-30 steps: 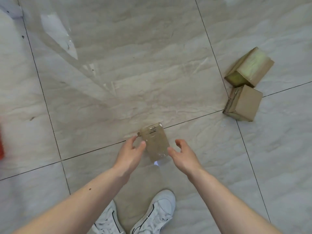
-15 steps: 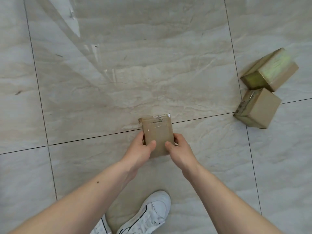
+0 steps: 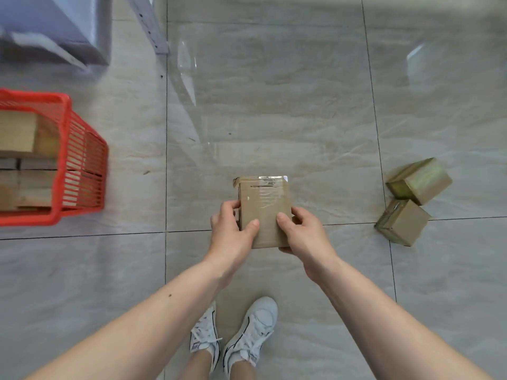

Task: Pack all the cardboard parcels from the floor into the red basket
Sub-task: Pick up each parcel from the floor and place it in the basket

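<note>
Head view: taped parcel is off the floor, held between both hands in front of the body, long axis pointing away from the person. Left hand grips its left edge, thumb on the top face; right hand grips the right edge the same way, fingers curled under the near corner. Both closed on the box, nothing slack.

Key relation: red basket sits well off to the left on the floor, so the carry goes leftward and the left hand leads. Basket already holds several cardboard boxes, stacked near rim height on the visible side; free space inside can't be judged, the frame edge cuts it off.

Path between parcel and basket is bare tile. Two more parcels lie on the floor to the right, touching each other, still to pack. Grey shelf leg and a grey unit stand beyond the basket, clear of the route. White sneakers are below the hands.
</note>
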{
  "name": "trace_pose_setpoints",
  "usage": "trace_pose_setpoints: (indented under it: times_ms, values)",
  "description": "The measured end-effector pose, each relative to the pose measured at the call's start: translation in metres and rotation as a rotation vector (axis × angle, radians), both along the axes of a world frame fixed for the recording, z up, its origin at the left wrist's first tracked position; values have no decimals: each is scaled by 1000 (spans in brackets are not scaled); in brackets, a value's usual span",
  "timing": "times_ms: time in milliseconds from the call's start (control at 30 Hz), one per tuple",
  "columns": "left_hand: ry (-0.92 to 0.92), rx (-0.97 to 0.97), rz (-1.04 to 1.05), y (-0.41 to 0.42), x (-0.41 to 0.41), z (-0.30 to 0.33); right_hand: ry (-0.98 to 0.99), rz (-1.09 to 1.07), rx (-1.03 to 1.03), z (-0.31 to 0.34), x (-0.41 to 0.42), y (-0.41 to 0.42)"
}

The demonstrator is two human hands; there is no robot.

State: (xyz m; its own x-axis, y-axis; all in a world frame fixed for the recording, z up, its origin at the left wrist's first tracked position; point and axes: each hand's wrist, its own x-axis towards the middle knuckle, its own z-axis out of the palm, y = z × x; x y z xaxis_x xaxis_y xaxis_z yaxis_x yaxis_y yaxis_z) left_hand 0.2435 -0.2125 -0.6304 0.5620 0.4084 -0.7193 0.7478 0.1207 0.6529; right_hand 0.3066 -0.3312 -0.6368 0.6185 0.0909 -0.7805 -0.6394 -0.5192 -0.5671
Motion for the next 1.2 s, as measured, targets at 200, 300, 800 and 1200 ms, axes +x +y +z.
trace_pose_setpoints:
  times_ms: [200, 300, 800, 1200]
  values:
    - [-62, -67, 137, 50, -19, 50, -23, 128, 14, 53, -4, 59]
    - [-64, -61, 210, 78, -34, 63, -20, 206, 24, 67, -8, 91]
    - [-60, -34, 453, 264, -179, 81, -23, 501, 41, 87, -125, 305]
    - [-15, 69, 356, 441, -293, 80, 40, 441, 67, 78, -240, 474]
